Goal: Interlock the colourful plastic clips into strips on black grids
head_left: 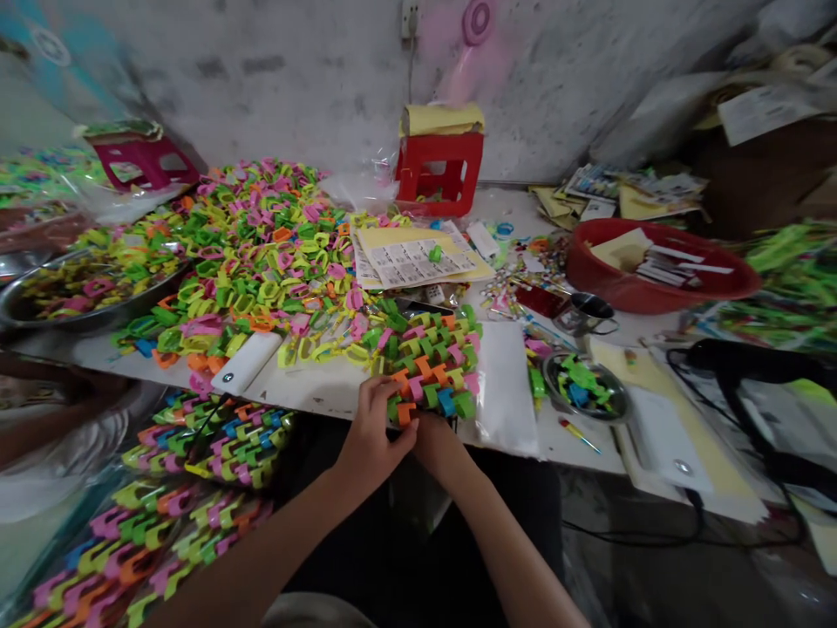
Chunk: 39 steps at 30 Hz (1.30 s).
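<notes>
A block of small plastic pieces [425,371] in neat slanted rows, green, pink, orange, yellow and blue, lies at the table's front edge. My left hand [376,427] grips its near left corner, with the fingers bent over the pieces. My right hand [438,445] is at the block's front edge, just beside the left; its fingers are hidden. To the right of the block lies a flat clear plastic bag [506,388]. Loose plastic pieces [261,253] of the same colours are heaped behind and to the left.
A white device [247,362] lies front left; another white device [670,440] with a cable is at right. A metal bowl [621,403], a red basin [660,292], printed sheets [418,257] and a red stool [441,170] surround the work area. Packed blocks [131,541] sit below left, near another person's arm [52,419].
</notes>
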Available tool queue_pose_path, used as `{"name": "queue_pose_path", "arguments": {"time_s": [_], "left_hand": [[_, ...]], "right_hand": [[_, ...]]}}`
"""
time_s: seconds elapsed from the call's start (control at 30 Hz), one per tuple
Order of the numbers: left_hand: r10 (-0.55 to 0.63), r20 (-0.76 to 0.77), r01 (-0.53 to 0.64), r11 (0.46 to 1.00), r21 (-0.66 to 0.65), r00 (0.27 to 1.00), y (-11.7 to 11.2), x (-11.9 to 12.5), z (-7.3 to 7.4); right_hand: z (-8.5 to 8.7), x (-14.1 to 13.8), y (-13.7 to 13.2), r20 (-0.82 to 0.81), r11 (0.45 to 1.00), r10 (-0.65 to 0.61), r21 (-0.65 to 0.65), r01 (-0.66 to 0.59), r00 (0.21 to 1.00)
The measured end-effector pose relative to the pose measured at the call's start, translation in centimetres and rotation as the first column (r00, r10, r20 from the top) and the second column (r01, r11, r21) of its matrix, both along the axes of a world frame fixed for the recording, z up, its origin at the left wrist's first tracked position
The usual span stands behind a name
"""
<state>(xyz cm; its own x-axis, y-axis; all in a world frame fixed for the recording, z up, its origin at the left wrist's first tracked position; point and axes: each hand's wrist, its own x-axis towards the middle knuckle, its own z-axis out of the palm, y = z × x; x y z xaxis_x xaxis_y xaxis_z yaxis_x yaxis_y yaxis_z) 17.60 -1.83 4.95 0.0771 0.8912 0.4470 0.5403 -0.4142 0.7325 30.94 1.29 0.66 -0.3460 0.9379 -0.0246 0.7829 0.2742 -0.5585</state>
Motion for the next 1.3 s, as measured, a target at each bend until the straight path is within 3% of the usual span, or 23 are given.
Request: {"name": "queue_pose_path", "arguments": {"time_s": [0.27, 0.43, 0.57, 0.67, 0.73, 0.83, 0.93, 1.07, 1.2, 1.3], "left_hand": [[0.005, -0.062, -0.002, 0.999, 0.046, 0.998, 0.6, -0.4, -0.2], [0.046, -0.266, -0.025, 0.996, 0.083, 0.963, 1.1, 0.5, 0.6], [0.077, -0.345, -0.054, 0.996, 0.077, 0.936, 0.7, 0.7, 0.9], [0.034, -0.278, -0.025, 0.999, 0.036, 0.960, 0.9, -1.3, 0.4], [0.092, -0.250, -0.090, 0.996, 0.020, 0.964, 2.1, -3.6, -0.2], [0.195, -0.371, -0.218, 0.976, -0.022, 0.908, 5.3, -7.6, -1.2], [0.180, -0.497, -0.256, 0.963, -0.088, 0.849, 8.4, -10.0, -2.0], [0.152, -0.550, -0.253, 0.961, -0.113, 0.821, 10.0, -10.2, -2.6], [0.133, -0.554, -0.244, 0.961, -0.132, 0.822, 9.8, -9.8, -2.7], [0.145, -0.510, -0.251, 0.957, -0.146, 0.848, 9.4, -10.2, -2.3]], "right_hand": [[-0.2, 0.4, 0.0, 0.010, 0.996, 0.081, 0.039, -0.082, 0.997], [-1.5, 1.1, 0.0, -0.156, 0.999, 0.015, 0.050, -0.007, 0.988], [-1.8, 1.2, 0.1, -0.155, 1.000, -0.006, 0.012, 0.008, 0.988], [-1.4, 1.9, -0.8, -0.260, 0.999, -0.029, -0.029, 0.022, 0.965], [-1.3, 2.6, -2.2, -0.351, 0.994, -0.099, -0.076, 0.077, 0.931], [-1.5, 3.7, -5.1, -0.388, 0.977, -0.198, -0.156, 0.147, 0.900], [-1.8, 3.8, -7.7, -0.381, 0.969, -0.168, -0.236, 0.080, 0.909], [-2.0, 2.1, -8.7, -0.281, 0.972, -0.163, -0.209, 0.106, 0.946], [-1.8, 0.6, -7.6, -0.035, 0.964, -0.220, -0.160, 0.212, 0.975], [-1.6, 1.1, -6.9, 0.133, 0.966, -0.216, -0.117, 0.232, 0.967]]}}
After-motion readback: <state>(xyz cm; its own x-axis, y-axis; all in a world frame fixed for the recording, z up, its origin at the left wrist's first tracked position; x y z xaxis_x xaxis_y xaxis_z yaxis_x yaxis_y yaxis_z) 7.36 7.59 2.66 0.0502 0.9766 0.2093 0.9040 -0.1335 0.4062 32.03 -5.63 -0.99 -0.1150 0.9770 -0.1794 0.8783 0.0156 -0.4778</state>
